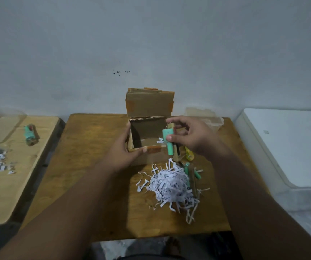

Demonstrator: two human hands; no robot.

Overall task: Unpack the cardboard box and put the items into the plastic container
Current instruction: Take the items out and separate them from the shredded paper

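Dim, cool and flat, with no glare.
Lit weakly and evenly, from where cannot be told; only faint, soft-edged shadow under the shredded paper and inside the cardboard box. Grainy and slightly soft throughout, most smeared on the near forearms. Bowed by the wide lens toward the edges, darkest along the bottom corners.

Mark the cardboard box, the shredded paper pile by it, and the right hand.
cardboard box (147, 128), head view, inner back wall.
shredded paper pile (169, 184), head view, middle of heap.
right hand (196, 136), head view, back of hand.
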